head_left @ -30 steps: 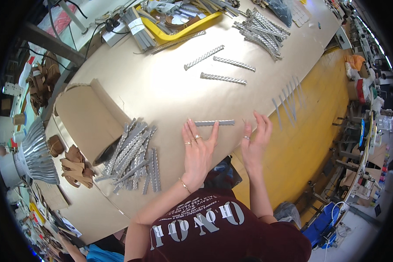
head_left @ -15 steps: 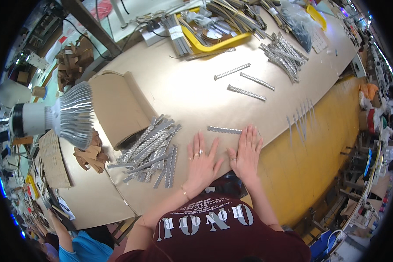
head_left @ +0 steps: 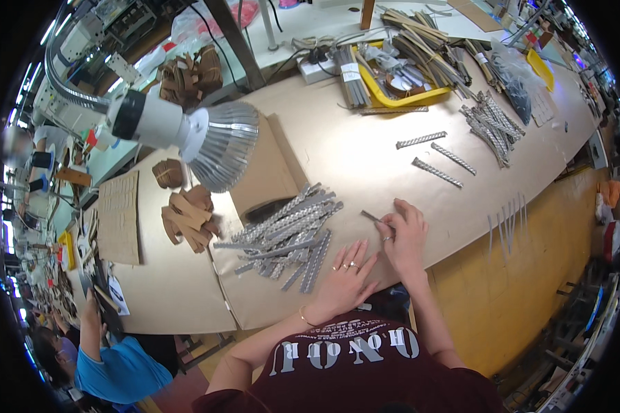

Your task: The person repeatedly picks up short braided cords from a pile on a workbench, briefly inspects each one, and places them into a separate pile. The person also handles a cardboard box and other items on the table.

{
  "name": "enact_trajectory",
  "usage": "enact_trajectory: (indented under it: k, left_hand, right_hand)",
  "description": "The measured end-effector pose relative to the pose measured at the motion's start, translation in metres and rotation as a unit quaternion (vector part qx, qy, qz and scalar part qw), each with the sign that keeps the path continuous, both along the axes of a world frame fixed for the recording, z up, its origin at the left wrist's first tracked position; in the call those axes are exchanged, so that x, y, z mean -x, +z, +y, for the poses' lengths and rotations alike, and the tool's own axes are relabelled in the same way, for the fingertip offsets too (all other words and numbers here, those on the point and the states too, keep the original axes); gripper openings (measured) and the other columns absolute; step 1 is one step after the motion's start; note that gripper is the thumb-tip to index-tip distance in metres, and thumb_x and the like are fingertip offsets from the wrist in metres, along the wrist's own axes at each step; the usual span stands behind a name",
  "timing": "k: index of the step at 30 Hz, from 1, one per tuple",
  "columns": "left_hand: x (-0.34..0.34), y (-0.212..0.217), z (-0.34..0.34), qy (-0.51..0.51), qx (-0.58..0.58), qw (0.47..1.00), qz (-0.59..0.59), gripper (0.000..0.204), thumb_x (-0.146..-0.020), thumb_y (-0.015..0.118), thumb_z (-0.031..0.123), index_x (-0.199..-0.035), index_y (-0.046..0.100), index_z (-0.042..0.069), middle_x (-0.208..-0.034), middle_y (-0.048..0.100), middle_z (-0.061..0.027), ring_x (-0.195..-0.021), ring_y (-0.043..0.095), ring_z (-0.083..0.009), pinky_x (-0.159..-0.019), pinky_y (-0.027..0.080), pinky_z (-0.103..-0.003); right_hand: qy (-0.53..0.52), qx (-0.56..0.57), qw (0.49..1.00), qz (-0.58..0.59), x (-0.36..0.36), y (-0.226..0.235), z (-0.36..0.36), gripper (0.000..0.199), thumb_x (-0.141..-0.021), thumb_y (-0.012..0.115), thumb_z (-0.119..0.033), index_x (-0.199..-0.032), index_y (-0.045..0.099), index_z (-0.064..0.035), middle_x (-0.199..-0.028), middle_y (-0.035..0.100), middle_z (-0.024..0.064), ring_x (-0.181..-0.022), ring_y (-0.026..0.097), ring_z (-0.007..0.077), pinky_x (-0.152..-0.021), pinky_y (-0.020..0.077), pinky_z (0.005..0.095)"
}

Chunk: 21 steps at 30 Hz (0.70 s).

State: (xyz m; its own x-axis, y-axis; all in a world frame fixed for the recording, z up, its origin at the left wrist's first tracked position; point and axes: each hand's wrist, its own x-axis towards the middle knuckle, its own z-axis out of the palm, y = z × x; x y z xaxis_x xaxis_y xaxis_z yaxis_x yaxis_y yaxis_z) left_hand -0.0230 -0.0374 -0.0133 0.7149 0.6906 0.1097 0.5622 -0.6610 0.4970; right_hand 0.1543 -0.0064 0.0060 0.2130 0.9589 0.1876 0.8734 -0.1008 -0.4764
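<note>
One grey strip [head_left: 369, 215] is right of the pile of braided strips [head_left: 289, 230] on the bench [head_left: 372, 168], pinched between thumb and fingers of the right hand [head_left: 408, 239]; the hand probably hides part of it, so its full length cannot be told. The left hand [head_left: 351, 277], nearer the pile, is palm down, fingers straight and parted. Nearer the wearer than the pile, a dark red shirt [head_left: 365, 382] carries one large line of white lettering, with smaller lines above it. Left of the pile are brown cut pieces [head_left: 191, 219], and farther left one cardboard sheet [head_left: 120, 217] with rows of faint marks. One lamp [head_left: 224, 148] hangs up and left of the pile. Beyond the pile to the right, three loose braided strips [head_left: 437, 172] lie apart from one another; farther that way is one braided bundle [head_left: 492, 127]. Also beyond the pile are one yellow tray [head_left: 410, 102] and, just left of it, one grey bundle [head_left: 355, 89] wrapped in one white paper band [head_left: 350, 71].
</note>
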Motion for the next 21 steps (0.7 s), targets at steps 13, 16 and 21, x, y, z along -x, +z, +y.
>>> enact_trajectory:
  k: [13,16,21]
  left_hand:
    - [-0.002,0.006,0.003,0.033,0.050,0.996,-0.069,0.037,-0.090,0.065,0.020,-0.126,0.060,0.008,-0.148,0.042,-0.0206,-0.139,0.038,-0.0367,-0.115,0.028,-0.051]
    - [-0.001,0.007,0.004,0.036,0.061,0.995,-0.077,0.037,-0.090,0.065,0.019,-0.125,0.061,0.008,-0.148,0.042,-0.0198,-0.139,0.038,-0.0367,-0.115,0.028,-0.050]
    - [-0.004,0.017,0.008,0.074,0.136,0.974,-0.164,0.036,-0.089,0.067,0.017,-0.122,0.062,0.006,-0.142,0.051,-0.0183,-0.131,0.047,-0.0372,-0.113,0.030,-0.048]
  right_hand:
    - [-0.053,0.034,0.854,0.516,0.001,0.068,-0.011,0.029,-0.091,0.070,-0.006,-0.117,0.065,0.0040,-0.091,0.068,0.0050,-0.080,0.062,0.0080,-0.070,0.0513,0.0229]
    - [-0.034,0.004,0.897,0.440,0.001,0.075,-0.013,0.032,-0.090,0.070,-0.004,-0.120,0.063,0.0043,-0.091,0.067,0.0051,-0.081,0.063,0.0089,-0.072,0.0538,0.0249]
    - [-0.083,-0.065,0.859,0.500,0.004,0.064,-0.013,0.049,-0.090,0.070,-0.009,-0.135,0.052,0.0009,-0.107,0.060,0.0144,-0.083,0.067,0.0171,-0.073,0.0534,0.0291]
